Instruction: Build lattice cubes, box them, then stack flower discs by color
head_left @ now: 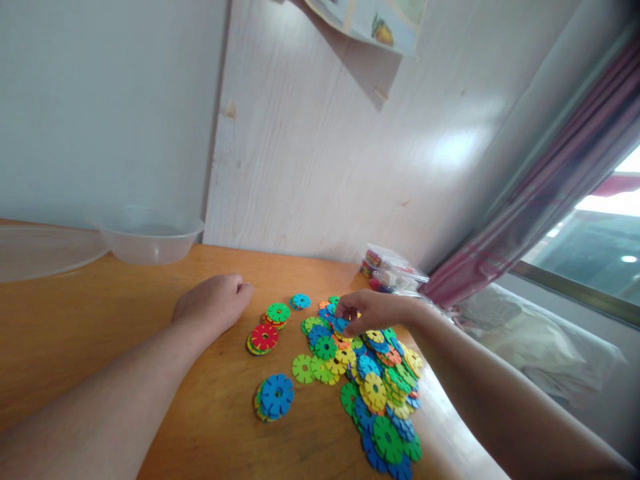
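My left hand rests on the table in a loose fist, left of the small stacks, with nothing visible in it. Over the far part of a loose pile of colourful notched plastic discs, my right hand bends down with thumb and fingertips at a blue notched disc. Between the hands stand small stacks: one topped by a green disc, one by a red disc, and a light blue one farther back. Nearer me is a stack with a blue disc on top.
A clear plastic bowl and a clear lid-like piece are at the back left of the wooden table. Clear packs lie by the wall at back right. A curtain and plastic-covered bundle are to the right.
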Available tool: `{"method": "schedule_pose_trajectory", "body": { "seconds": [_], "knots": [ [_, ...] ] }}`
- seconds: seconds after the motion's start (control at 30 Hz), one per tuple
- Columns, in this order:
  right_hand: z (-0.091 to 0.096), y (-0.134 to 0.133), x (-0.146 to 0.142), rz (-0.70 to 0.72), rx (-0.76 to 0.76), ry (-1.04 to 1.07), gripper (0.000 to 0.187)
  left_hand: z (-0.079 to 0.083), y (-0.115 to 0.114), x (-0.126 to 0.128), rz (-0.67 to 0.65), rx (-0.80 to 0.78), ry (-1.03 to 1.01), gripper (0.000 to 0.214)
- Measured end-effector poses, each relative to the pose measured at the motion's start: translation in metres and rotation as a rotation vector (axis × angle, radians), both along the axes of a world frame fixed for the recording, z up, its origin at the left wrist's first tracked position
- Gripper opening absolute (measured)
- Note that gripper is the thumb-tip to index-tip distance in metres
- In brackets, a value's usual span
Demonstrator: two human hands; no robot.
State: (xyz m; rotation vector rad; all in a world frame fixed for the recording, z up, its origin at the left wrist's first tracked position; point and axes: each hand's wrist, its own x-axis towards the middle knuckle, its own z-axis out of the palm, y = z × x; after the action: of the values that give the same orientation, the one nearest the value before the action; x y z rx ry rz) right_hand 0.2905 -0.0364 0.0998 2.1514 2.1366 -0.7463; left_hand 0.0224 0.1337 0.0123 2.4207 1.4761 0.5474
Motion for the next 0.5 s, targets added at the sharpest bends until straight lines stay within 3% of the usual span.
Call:
{"method": "schedule_pose_trajectory", "body": {
  "seconds": [0.33,0.5],
  "knots": [
    [-0.018,0.033,-0.012,0.039,0.311,-0.112,0.035,0.002,-0.003,-0.001,0.007,-0.014,-0.032,0.041],
    [-0.025,0.056,-0.020,0.030,0.379,-0.164,0.036,0.001,-0.003,-0.001,0.008,0.009,-0.010,0.040]
  ]
}}
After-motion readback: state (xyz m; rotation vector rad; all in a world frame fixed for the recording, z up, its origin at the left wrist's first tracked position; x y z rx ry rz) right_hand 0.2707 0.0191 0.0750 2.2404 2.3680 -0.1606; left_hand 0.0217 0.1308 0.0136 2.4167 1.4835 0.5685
